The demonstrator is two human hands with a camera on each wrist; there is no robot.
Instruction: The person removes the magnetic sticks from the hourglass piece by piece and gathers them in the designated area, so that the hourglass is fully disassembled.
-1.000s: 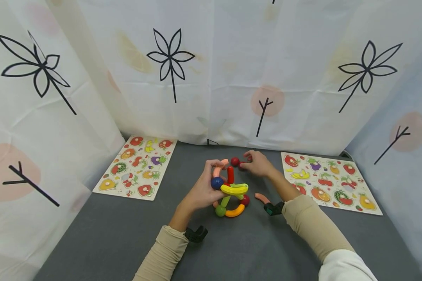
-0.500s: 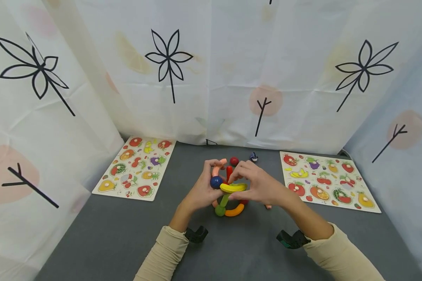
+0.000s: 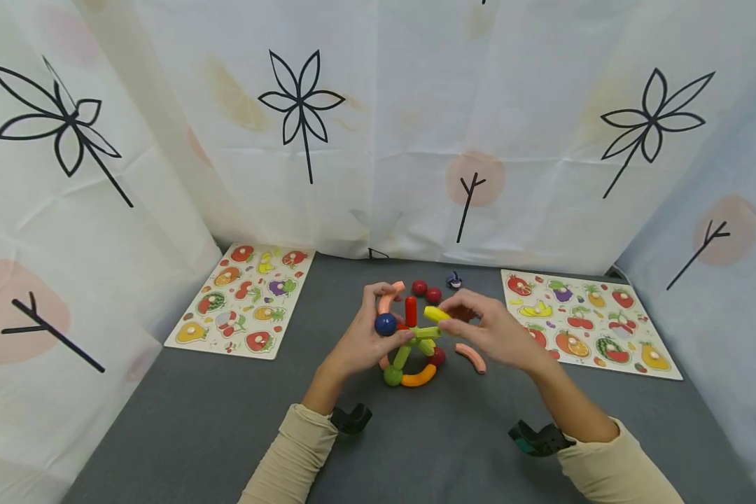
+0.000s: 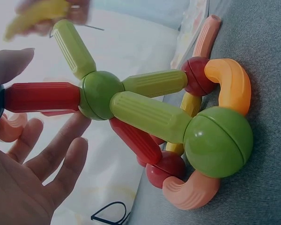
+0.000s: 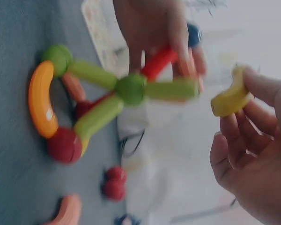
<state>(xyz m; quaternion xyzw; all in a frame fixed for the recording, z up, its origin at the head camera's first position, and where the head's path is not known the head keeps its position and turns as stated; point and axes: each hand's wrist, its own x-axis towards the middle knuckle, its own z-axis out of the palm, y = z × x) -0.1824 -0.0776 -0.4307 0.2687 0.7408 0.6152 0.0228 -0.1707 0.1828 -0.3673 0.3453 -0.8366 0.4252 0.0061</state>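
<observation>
On the grey table (image 3: 183,434), fruit-printed boards lie flat at the left (image 3: 242,301) and right (image 3: 592,329), and between them stands a stick-and-ball frame (image 4: 150,115), its upper part gripped by the left hand (image 3: 362,339), which partly hides it from above. The right hand (image 3: 488,332) pinches a yellow curved piece (image 5: 232,96), apart from the frame's raised light-green rod (image 5: 171,90). Near the frame lie a loose peach curved piece (image 3: 471,358) and, behind, two red balls (image 3: 434,295).

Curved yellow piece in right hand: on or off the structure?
Off: right wrist view shows a gap between the yellow piece and light-green rod.
</observation>
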